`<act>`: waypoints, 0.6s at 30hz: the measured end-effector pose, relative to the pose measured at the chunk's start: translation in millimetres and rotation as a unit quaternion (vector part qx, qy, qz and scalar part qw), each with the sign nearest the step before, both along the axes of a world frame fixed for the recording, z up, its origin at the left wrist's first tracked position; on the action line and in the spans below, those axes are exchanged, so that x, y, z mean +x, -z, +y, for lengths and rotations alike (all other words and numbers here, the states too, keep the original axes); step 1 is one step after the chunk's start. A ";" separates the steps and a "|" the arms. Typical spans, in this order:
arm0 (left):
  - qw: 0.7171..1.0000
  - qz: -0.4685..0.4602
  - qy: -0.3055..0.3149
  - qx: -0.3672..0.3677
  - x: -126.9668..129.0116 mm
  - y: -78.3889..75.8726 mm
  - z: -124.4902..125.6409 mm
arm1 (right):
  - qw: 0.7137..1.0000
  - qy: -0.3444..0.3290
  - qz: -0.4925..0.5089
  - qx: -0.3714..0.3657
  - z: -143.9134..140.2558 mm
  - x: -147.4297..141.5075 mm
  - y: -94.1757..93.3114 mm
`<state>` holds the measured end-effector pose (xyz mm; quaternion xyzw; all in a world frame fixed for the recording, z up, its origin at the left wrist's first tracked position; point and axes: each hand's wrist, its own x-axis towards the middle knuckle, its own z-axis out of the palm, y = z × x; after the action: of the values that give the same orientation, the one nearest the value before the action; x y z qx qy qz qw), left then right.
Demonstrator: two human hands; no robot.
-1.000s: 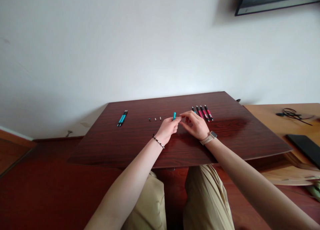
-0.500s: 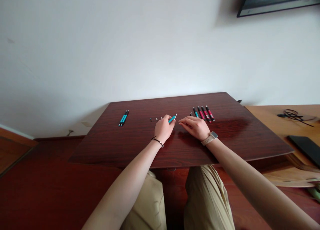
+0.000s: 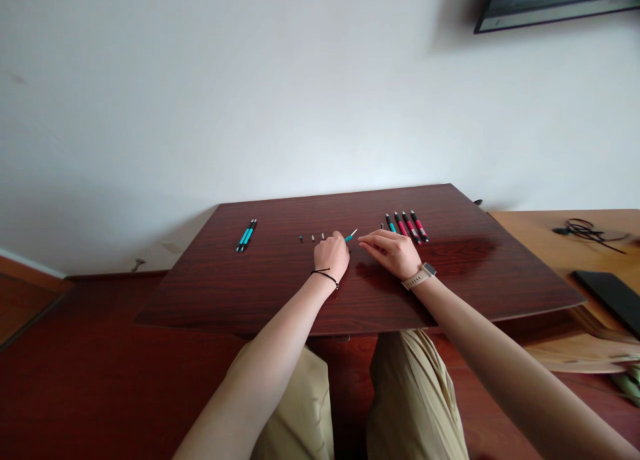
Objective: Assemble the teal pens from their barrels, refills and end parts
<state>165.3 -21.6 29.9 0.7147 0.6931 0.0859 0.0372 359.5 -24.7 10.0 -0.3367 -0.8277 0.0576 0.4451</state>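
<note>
- Nearest the camera, two bare forearms reach forward over tan-trousered knees to a dark red-brown wooden desk; a thin black bracelet circles the left wrist and a pale-strapped watch sits on the right.
- The left hand is curled into a loose fist at mid-desk, fingers closed round a teal pen piece — only its tip pokes out past the knuckles, slanting up and to the right, a thin pale point at the end.
- The right hand rests just beside the left, palm down, fingers stretched leftward so the tips lie near the pen piece's tip; whether they touch it cannot be told; the hand holds nothing that shows.
- Just beyond the left hand, three tiny parts lie in a short row on the desk, too small to identify.
- Just beyond the right hand, near its knuckles, lies a row of pens — one teal, then three red with black ends — side by side and slanted alike.
- Well apart, toward the far left of the desk, a pair of teal pens lie touching each other.
- To the right stands a lighter wooden surface carrying a coiled black cable and a flat dark object; behind everything, a white wall.
</note>
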 end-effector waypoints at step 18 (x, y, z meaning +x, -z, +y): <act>0.995 0.076 0.037 -0.044 -44.0 -13.7 -26.6 | 0.978 0.155 0.142 0.009 1.7 12.3 -4.8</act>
<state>121.3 -48.1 43.6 0.7419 0.6703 -0.0004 0.0188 371.8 -23.1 14.8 -0.4449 -0.6943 0.0278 0.5650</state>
